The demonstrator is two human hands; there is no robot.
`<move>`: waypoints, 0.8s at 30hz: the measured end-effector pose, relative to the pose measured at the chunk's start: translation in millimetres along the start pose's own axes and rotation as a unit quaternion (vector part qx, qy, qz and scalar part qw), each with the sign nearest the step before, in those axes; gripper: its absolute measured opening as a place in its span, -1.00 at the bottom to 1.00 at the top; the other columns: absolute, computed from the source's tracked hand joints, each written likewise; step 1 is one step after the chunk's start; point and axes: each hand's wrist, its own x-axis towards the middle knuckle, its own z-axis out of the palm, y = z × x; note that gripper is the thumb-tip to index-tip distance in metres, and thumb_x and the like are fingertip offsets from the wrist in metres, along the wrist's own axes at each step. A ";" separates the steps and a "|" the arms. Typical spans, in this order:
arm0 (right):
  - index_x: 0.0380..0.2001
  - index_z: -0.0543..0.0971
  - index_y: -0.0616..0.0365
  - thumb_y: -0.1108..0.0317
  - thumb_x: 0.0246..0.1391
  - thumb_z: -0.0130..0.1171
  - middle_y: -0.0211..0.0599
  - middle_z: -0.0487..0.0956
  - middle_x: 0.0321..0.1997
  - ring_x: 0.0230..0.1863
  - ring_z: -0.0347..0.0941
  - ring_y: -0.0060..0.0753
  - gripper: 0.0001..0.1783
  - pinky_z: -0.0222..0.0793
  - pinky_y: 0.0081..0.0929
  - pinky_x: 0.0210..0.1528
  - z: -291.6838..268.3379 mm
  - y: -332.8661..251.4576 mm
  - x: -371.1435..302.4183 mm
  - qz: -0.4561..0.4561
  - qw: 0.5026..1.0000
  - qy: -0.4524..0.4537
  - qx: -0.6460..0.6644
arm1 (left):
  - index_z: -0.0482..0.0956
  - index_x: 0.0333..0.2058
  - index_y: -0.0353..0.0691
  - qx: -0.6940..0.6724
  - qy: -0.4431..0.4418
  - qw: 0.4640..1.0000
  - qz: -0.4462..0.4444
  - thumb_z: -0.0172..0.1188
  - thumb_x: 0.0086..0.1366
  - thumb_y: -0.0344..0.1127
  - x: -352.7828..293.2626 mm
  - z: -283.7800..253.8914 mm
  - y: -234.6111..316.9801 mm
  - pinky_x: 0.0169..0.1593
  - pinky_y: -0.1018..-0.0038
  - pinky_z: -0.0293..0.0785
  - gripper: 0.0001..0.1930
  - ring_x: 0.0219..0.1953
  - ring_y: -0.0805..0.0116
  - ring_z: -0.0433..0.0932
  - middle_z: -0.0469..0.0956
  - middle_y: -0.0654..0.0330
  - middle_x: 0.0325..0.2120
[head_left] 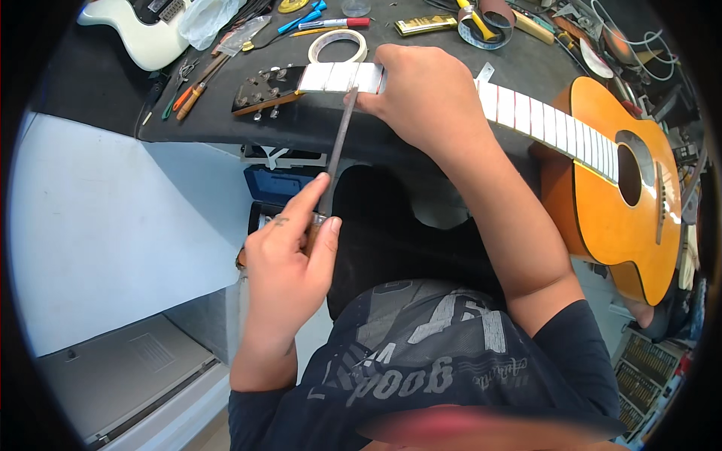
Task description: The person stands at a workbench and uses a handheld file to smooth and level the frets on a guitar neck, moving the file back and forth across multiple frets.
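While my right grip clasps the guitar neck lying left-to-right over the tabletop, my left grip, nearer my body, pinches a slim file pointing away, crosswise to that neck.

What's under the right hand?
The guitar neck runs beneath the right hand, its white-striped face showing on both sides; the stretch the hand covers can't be seen.

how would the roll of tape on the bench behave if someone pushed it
The roll of tape lies flat on the bench, so it would probably slide rather than roll or tip. Its wide open centre suggests it's fairly light. Stood on edge, its round rim would likely let it roll.
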 end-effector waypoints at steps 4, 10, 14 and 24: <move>-0.32 0.78 0.26 0.00 0.09 0.60 -0.02 0.79 -0.36 -0.19 0.79 0.04 -0.54 0.69 -0.10 -0.09 0.0 -1.3 -0.4 0.010 1.000 0.004 -0.001 | 0.61 0.35 -0.35 0.008 -0.001 1.000 0.005 0.25 0.48 -0.56 0.2 6.4 -2.9 -0.22 0.52 0.61 -0.52 -0.38 0.48 0.72 0.70 0.15 -0.50; -0.30 0.78 0.26 0.00 0.06 0.60 -0.01 0.79 -0.34 -0.19 0.79 0.05 -0.53 0.70 -0.09 -0.08 6.0 3.1 0.9 0.001 1.000 0.006 0.008 | 0.66 0.25 -0.33 0.026 0.022 0.999 0.028 0.26 0.48 -0.48 43.0 14.3 -1.2 -0.30 0.19 0.59 -0.61 -0.46 -0.12 0.72 0.69 -0.17 -0.46; -0.28 0.78 0.26 0.00 0.03 0.61 0.01 0.78 -0.33 -0.17 0.79 0.10 -0.51 0.70 -0.05 -0.04 2.6 -0.1 1.7 0.008 1.000 0.022 0.019 | 0.67 0.22 -0.31 0.051 0.040 0.996 0.069 0.23 0.51 -0.43 96.1 20.1 6.2 -0.19 0.14 0.63 -0.65 -0.28 -0.24 0.76 0.70 -0.28 -0.33; -0.26 0.76 0.24 -0.03 0.07 0.60 0.02 0.78 -0.33 -0.18 0.77 0.12 -0.50 0.69 -0.02 -0.07 3.6 2.2 -3.0 0.001 1.000 -0.005 -0.002 | 0.64 0.34 -0.29 0.036 0.026 0.997 0.061 0.16 0.56 -0.44 61.4 23.1 -0.3 -0.30 0.44 0.51 -0.57 -0.48 0.48 0.56 0.61 0.19 -0.53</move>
